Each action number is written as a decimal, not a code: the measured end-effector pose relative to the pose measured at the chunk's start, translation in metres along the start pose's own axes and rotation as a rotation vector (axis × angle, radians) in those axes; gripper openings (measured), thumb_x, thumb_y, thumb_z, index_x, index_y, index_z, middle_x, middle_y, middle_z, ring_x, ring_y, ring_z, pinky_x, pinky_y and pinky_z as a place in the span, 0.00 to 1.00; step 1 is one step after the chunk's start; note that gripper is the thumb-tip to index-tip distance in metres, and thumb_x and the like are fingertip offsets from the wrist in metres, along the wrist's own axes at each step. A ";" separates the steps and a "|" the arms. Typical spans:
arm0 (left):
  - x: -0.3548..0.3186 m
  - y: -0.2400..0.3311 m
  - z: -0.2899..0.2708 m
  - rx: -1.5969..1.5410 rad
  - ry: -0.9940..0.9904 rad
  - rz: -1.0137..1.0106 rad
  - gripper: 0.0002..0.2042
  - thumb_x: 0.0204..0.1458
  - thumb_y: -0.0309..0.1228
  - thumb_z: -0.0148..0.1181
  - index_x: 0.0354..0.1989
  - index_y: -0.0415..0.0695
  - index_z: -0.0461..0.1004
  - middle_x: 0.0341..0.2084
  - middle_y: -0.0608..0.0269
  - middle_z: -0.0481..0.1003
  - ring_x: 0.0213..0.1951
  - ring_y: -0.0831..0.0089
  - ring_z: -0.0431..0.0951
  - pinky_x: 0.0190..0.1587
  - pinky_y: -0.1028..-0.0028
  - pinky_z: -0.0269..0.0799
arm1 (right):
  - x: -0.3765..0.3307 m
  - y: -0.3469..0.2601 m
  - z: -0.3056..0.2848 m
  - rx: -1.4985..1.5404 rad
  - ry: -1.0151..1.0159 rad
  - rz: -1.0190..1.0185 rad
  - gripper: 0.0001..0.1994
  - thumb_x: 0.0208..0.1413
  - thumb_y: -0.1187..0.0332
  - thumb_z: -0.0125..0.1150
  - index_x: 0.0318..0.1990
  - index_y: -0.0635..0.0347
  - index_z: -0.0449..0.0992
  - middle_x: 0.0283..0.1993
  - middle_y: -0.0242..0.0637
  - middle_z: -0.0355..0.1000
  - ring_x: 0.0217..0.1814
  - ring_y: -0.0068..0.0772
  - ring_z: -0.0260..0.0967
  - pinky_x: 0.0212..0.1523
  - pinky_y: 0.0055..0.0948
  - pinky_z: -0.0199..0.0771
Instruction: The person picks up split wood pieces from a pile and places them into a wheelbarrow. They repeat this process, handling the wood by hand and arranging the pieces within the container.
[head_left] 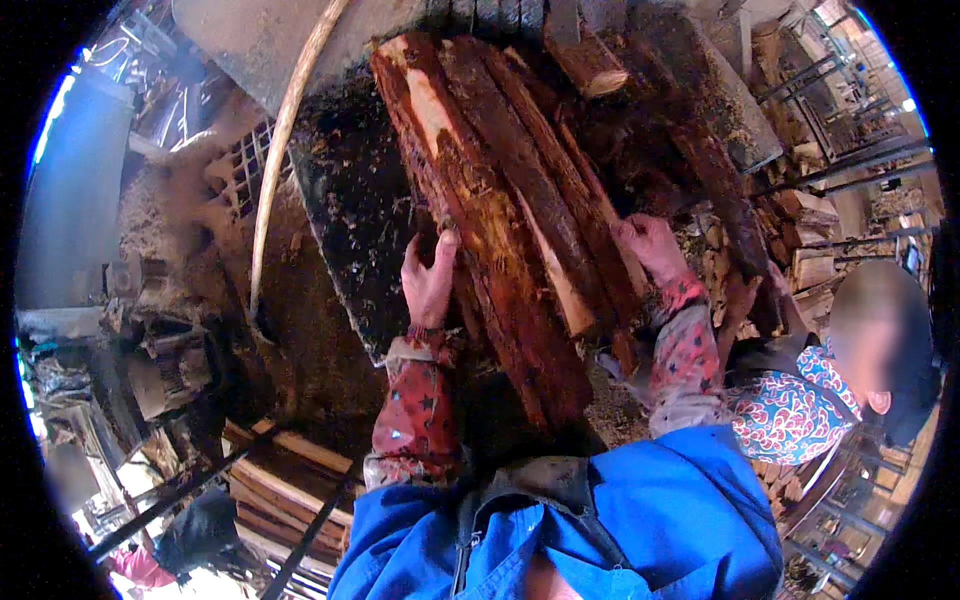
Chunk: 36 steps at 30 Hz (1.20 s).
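L hand (428, 283) is at the L edge of the long reddish-brown wood slabs (490, 225), thumb & fingers apart, grip open; R hand (657, 250) has fingertips at their R edge, can't tell if that grip is closed on the wood. Slabs run side by side betw. the hands, w/ a dark chip-strewn surface (345, 190) & curved pale pole (284, 125) to L, co-worker (800, 410) in patterned top at R.

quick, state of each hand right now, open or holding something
Left hand: open, thumb at the left edge of the wooden slabs.
Right hand: fingers bent at the slabs' right edge; whether it grips cannot be told.
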<state>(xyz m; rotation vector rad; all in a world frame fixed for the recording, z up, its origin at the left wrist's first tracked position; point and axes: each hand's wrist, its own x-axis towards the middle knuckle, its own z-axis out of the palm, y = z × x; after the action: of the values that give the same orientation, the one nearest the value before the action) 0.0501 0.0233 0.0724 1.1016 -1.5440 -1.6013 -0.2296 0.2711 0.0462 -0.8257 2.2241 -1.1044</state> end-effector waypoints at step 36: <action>-0.141 -0.042 -0.084 0.308 0.009 -0.132 0.49 0.39 0.63 0.69 0.56 0.26 0.68 0.52 0.40 0.74 0.57 0.55 0.72 0.60 0.64 0.65 | -0.119 0.036 0.128 0.506 -0.238 0.086 0.45 0.55 0.40 0.61 0.69 0.67 0.56 0.64 0.47 0.64 0.67 0.39 0.60 0.65 0.36 0.59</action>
<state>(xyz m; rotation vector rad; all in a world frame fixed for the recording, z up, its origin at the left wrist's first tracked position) 0.1912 0.1149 0.0532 1.3988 -1.7860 -1.4706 -0.0730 0.3073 -0.0303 -0.5983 1.6622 -1.3656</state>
